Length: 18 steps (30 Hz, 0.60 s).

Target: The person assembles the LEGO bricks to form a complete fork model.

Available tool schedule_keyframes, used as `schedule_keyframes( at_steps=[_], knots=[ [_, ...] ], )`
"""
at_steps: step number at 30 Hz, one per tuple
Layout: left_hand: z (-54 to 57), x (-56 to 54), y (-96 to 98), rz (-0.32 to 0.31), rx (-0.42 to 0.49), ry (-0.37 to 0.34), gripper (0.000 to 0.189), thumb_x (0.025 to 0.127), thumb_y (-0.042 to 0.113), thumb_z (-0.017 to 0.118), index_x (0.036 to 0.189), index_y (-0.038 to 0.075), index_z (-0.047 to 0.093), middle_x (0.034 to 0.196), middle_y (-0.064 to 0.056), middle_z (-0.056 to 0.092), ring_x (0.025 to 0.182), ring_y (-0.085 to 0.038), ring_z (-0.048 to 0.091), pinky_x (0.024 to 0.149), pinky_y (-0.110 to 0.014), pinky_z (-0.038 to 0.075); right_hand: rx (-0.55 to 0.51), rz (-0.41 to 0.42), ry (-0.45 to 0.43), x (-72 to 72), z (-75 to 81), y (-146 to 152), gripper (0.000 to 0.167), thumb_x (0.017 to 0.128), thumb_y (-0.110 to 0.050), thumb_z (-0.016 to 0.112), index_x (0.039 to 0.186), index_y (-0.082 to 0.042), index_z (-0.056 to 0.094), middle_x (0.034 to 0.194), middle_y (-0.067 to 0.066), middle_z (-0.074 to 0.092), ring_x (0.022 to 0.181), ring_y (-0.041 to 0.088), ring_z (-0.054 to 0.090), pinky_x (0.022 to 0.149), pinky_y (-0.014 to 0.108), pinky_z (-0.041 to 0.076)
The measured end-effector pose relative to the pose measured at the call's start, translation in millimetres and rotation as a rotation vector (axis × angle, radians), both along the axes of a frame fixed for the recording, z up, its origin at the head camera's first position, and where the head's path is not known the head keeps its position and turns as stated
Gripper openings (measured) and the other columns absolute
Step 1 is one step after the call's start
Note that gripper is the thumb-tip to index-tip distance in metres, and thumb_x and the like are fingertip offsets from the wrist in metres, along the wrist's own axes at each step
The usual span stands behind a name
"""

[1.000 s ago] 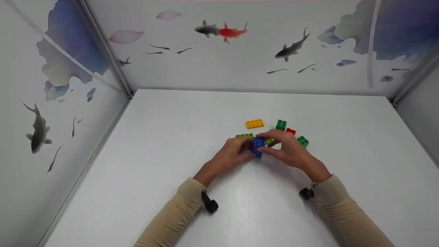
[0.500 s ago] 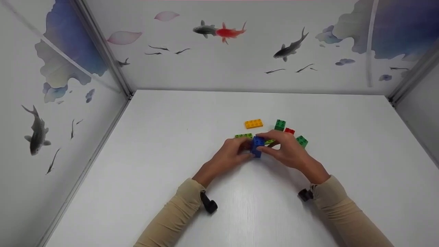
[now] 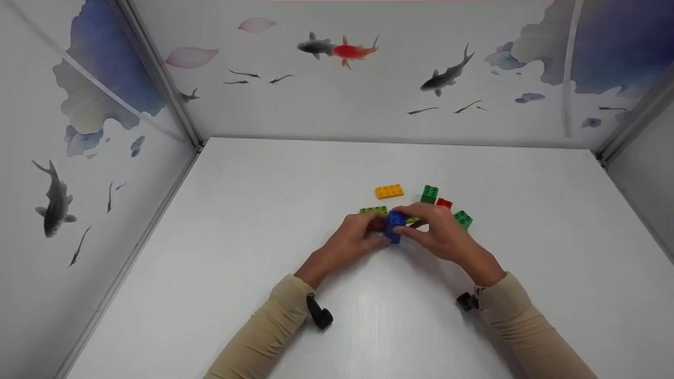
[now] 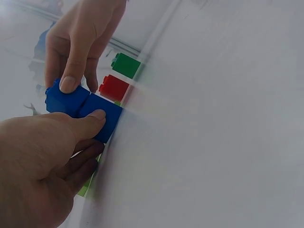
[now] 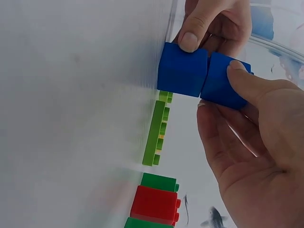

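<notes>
Two blue toy building bricks stand one atop the other on the white table (image 3: 347,326). My left hand (image 3: 354,238) pinches the lower blue brick (image 5: 183,70), its thumb on the near face. The upper blue brick (image 5: 222,80) is in the grip of my right hand (image 3: 445,229), between thumb and fingers. In the right wrist view a thin wedge-shaped gap runs between the two bricks, and the upper one tilts slightly. Behind my left hand lies a long light-green brick (image 3: 373,210); another light-green brick (image 3: 413,219) is partly hidden by my right hand.
Farther back lies a flat yellow brick (image 3: 389,191). A green brick (image 3: 429,193), a red brick (image 3: 444,203) and a second green brick (image 3: 463,219) sit beyond and beside my right hand. Walls (image 3: 368,113) with painted fish enclose the table's back and sides.
</notes>
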<state>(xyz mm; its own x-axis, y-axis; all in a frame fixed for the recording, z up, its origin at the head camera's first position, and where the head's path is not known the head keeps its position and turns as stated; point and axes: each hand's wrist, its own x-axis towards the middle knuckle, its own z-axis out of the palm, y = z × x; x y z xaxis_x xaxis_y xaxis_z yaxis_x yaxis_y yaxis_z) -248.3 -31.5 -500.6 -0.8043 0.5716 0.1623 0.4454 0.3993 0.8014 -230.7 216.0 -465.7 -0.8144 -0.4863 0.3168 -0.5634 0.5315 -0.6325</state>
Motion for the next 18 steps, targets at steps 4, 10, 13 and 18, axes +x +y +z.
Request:
schedule_keyframes(
  at_steps=[4, 10, 13, 18],
  knots=[
    [-0.3, -0.7, 0.3, -0.004, 0.013, -0.002, 0.037, 0.103, 0.012, 0.076, 0.138, 0.013, 0.064, 0.135, -0.001, 0.073, 0.126, -0.008, 0.069, 0.111, -0.025, 0.056, 0.014, -0.002, -0.012, 1.3, 0.9, -2.7, 0.044, 0.098, -0.018, 0.081, 0.141, -0.01, 0.072, 0.129, 0.007, 0.078, 0.111, 0.024, 0.078, 0.091, 0.042, 0.067],
    [-0.4, -0.7, 0.3, -0.006, 0.03, -0.002, 0.037, 0.102, 0.01, 0.076, 0.137, 0.012, 0.064, 0.135, -0.002, 0.073, 0.124, -0.007, 0.07, 0.11, -0.025, 0.056, 0.031, -0.011, -0.023, 2.8, 2.0, -5.8, 0.044, 0.099, -0.017, 0.081, 0.142, -0.01, 0.072, 0.128, 0.008, 0.077, 0.112, 0.024, 0.078, 0.091, 0.04, 0.067],
    [-1.4, -0.5, 0.3, -0.015, 0.046, -0.004, 0.037, 0.102, 0.01, 0.076, 0.137, 0.013, 0.064, 0.135, -0.001, 0.073, 0.124, -0.007, 0.07, 0.109, -0.025, 0.057, 0.041, -0.011, -0.024, 3.6, 1.9, -6.6, 0.045, 0.098, -0.015, 0.081, 0.142, -0.009, 0.071, 0.127, 0.009, 0.077, 0.112, 0.024, 0.077, 0.091, 0.04, 0.067],
    [-2.1, -1.1, 0.4, -0.02, 0.058, 0.002, 0.037, 0.102, 0.01, 0.076, 0.137, 0.014, 0.065, 0.134, 0.0, 0.073, 0.124, -0.005, 0.07, 0.109, -0.023, 0.056, 0.075, -0.013, -0.02, 4.5, 3.3, -7.2, 0.046, 0.099, -0.015, 0.08, 0.143, -0.008, 0.07, 0.126, 0.01, 0.075, 0.113, 0.025, 0.076, 0.092, 0.037, 0.067]
  ],
)
